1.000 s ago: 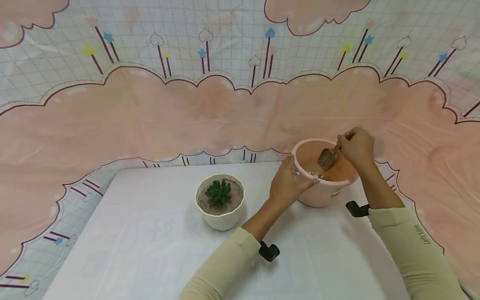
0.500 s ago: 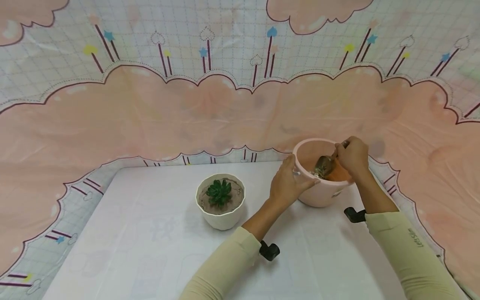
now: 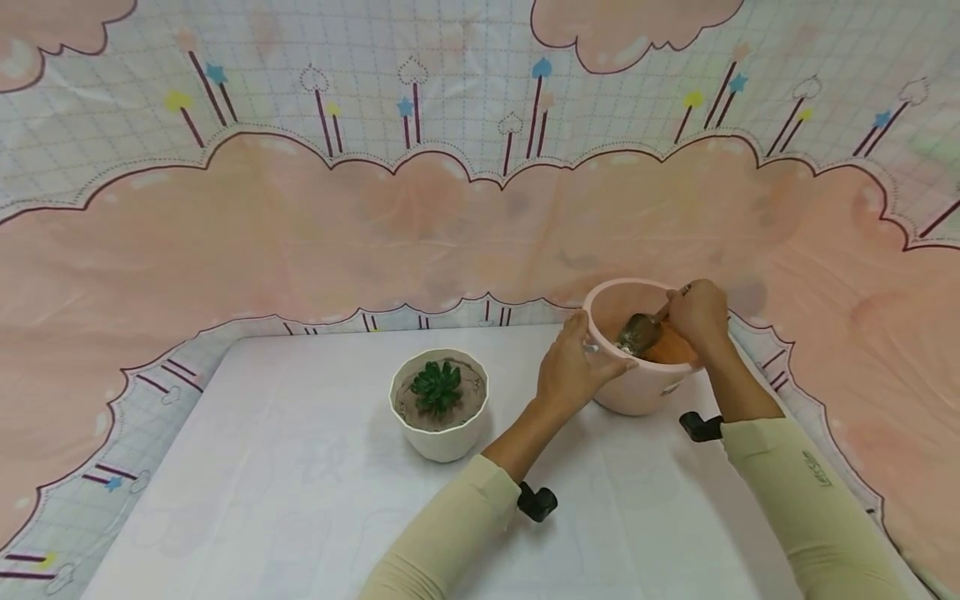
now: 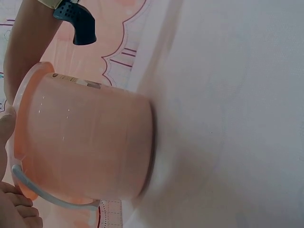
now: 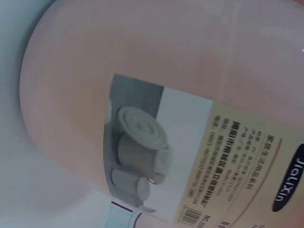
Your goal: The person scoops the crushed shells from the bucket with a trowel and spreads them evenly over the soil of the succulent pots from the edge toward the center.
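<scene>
A pink bucket (image 3: 636,393) stands upright at the back right of the white table. My left hand (image 3: 568,368) grips its rim on the left, thumb spread along the near side. In the left wrist view the bucket (image 4: 90,137) has a grey handle (image 4: 52,195) hanging close to the fingers (image 4: 21,209). Over the right side of the rim, my right hand (image 3: 699,317) holds a small trowel (image 3: 641,335) by its handle. The blade points down inside the bucket, at some light speckled bits (image 3: 625,350) near the left wall. Much of the bucket's inside is hidden.
A white pot (image 3: 442,442) holding a green succulent (image 3: 438,387) in greyish soil stands left of my left hand. The bucket's printed label (image 5: 228,166) fills much of the right wrist view. Behind the table (image 3: 300,467) hangs a patterned pink cloth (image 3: 337,242).
My right hand has moved down and left, lowering the trowel's blade into the bucket toward its left wall. My left hand keeps its hold on the rim.
</scene>
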The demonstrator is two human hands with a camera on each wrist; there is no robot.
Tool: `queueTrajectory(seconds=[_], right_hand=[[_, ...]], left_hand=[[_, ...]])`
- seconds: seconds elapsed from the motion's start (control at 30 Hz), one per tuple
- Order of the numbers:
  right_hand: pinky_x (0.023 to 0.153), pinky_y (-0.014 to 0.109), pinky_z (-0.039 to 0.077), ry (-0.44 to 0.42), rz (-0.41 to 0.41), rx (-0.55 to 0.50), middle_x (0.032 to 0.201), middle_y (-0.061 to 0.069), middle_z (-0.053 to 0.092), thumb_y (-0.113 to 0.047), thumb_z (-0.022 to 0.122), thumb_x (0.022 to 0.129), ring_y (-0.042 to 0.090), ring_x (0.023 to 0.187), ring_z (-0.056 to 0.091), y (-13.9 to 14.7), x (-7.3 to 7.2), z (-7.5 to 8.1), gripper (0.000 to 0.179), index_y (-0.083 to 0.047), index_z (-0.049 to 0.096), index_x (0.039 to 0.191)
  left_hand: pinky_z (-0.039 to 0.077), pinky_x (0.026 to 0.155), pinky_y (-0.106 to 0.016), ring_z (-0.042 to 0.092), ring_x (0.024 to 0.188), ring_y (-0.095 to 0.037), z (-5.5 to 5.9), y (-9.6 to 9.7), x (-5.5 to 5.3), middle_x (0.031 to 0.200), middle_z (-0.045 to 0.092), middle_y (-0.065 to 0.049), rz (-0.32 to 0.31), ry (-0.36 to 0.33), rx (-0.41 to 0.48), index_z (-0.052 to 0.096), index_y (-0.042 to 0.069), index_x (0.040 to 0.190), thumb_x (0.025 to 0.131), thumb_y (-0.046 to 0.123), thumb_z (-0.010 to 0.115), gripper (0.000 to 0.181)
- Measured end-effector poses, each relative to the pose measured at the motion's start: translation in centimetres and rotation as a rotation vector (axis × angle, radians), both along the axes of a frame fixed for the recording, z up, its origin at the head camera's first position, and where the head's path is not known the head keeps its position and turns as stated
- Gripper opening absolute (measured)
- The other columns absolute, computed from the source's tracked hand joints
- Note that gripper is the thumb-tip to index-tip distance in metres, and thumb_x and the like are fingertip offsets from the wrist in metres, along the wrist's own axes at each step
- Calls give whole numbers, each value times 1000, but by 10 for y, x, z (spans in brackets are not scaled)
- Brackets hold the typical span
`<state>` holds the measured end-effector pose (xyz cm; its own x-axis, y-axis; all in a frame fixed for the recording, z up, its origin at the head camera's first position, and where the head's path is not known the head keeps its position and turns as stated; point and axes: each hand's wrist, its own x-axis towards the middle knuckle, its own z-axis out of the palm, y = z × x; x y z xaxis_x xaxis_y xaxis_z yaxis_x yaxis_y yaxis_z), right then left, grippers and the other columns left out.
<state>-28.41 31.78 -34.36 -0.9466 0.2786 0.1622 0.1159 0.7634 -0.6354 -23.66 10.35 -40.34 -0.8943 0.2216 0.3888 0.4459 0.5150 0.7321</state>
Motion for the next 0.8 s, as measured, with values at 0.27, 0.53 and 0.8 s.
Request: queueTrajectory(seconds=[0.27, 0.53, 0.8], right_hand=[[53, 23, 51, -22, 29, -81, 87, 27, 73, -14, 53, 109, 21, 64, 67, 3, -5, -1, 37, 19, 69, 103], [66, 27, 57, -79, 43, -125, 111, 42, 66, -15, 51, 110, 35, 82, 73, 3, -7, 1, 40, 23, 65, 114], [90, 51, 59, -64, 83, -94, 119, 46, 61, -14, 49, 111, 54, 104, 66, 3, -7, -1, 40, 23, 62, 116]], left_hand=[[57, 94, -41, 64, 125, -23, -1, 1, 0, 159, 49, -9, -2, 8, -14, 43, 5, 160, 82, 46, 92, 101], [51, 106, -43, 55, 139, -25, 1, 1, 0, 162, 45, -12, 4, -17, -13, 43, 4, 160, 82, 46, 92, 102], [55, 99, -42, 62, 130, -24, 1, 1, -1, 161, 47, -9, 5, -3, -22, 45, 5, 159, 80, 46, 93, 101]])
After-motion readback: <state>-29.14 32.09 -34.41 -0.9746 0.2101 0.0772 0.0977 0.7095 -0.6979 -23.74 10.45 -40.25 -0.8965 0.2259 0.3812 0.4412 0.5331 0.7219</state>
